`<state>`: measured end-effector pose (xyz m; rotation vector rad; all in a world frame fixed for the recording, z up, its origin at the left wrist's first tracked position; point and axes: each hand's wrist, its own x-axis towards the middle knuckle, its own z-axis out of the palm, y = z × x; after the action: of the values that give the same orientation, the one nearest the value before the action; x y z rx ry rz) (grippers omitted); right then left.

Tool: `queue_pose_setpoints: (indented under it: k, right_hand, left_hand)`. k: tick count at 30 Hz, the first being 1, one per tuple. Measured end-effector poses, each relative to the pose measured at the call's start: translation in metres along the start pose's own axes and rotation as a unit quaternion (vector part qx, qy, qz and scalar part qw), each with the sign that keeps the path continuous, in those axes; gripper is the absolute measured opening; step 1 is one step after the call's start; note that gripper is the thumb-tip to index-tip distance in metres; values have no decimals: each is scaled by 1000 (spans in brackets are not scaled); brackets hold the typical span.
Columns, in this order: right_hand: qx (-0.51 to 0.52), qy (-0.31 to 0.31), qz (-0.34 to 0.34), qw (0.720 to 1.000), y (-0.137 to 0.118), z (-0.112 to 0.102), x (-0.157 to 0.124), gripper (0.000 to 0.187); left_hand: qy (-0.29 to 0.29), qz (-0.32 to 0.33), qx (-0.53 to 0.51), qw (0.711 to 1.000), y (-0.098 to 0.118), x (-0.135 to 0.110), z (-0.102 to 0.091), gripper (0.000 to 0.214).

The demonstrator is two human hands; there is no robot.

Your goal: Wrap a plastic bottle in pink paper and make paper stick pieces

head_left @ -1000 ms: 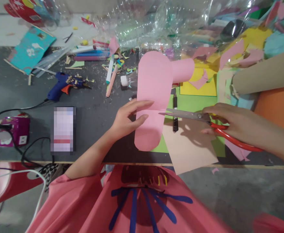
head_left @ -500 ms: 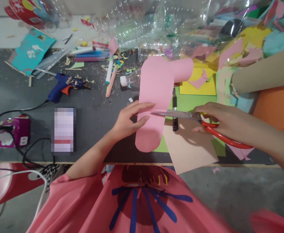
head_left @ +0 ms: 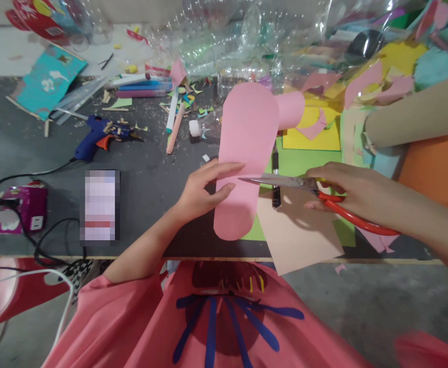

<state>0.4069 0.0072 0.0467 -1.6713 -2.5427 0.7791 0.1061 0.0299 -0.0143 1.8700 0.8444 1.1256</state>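
Observation:
My left hand (head_left: 203,189) grips the left edge of a long pink paper piece (head_left: 246,133) with rounded ends, thumb and forefinger lying over its face. In my right hand (head_left: 352,191) are scissors (head_left: 285,180) with red handles, their blades pointing left. The blades look closed, with the tip over the middle of the pink paper near my left fingertips; whether they touch it I cannot tell. Behind the paper's upper right, a curled pink paper strip (head_left: 290,110) sticks out. A black pen (head_left: 276,179) lies partly under the blades, above a beige sheet (head_left: 300,230).
On the left lie a blue glue gun (head_left: 93,138), a phone (head_left: 100,204) and a purple box (head_left: 28,207) with cables. Markers (head_left: 143,87) and paper scraps are behind. Clear plastic bottles (head_left: 208,46) pile up at the back. A cardboard tube (head_left: 419,115) and coloured paper lie right.
The pink paper's upper end has swung up and flattened toward me, showing a rounder top edge. My hands and the scissors have barely moved.

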Motion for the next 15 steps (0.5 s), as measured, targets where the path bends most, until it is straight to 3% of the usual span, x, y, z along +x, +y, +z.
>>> queue_pose_setpoints:
  k: [15]
  right_hand:
    - [-5, 6, -20, 1000, 3, 0, 0, 64]
  left_hand:
    - [-6, 6, 16, 1000, 0, 1, 0, 31]
